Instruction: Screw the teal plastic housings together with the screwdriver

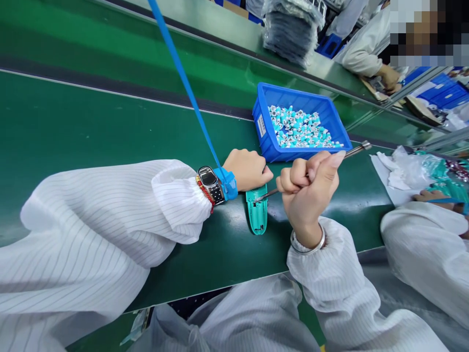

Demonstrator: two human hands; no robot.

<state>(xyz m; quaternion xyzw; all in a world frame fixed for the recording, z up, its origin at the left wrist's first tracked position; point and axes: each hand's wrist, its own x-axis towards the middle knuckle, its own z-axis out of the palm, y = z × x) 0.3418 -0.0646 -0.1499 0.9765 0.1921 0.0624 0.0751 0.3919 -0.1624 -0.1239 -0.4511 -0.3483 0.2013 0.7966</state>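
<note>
A teal plastic housing (258, 217), long and rounded at its lower end, lies hollow side up on the green bench. My left hand (246, 168) is closed over its upper end, which the fingers hide. In the fist of my right hand (311, 188) is a slim metal rod-shaped tool (353, 150) with a thicker cylindrical end pointing up and right. Its thin tip reaches down-left into the housing, near the edge of my left hand; I cannot tell exactly what it touches. A blue strap (229, 183) with a cord circles my left wrist.
Behind my hands stands a blue bin (262, 139) of small teal-and-white parts. Clear bags and teal pieces (436, 171) lie at the right, by a neighbour's sleeve (425, 244). The blue cord (183, 78) runs up-left. Across the line, another person's hand (390, 78) works near wrapped stacks (289, 32).
</note>
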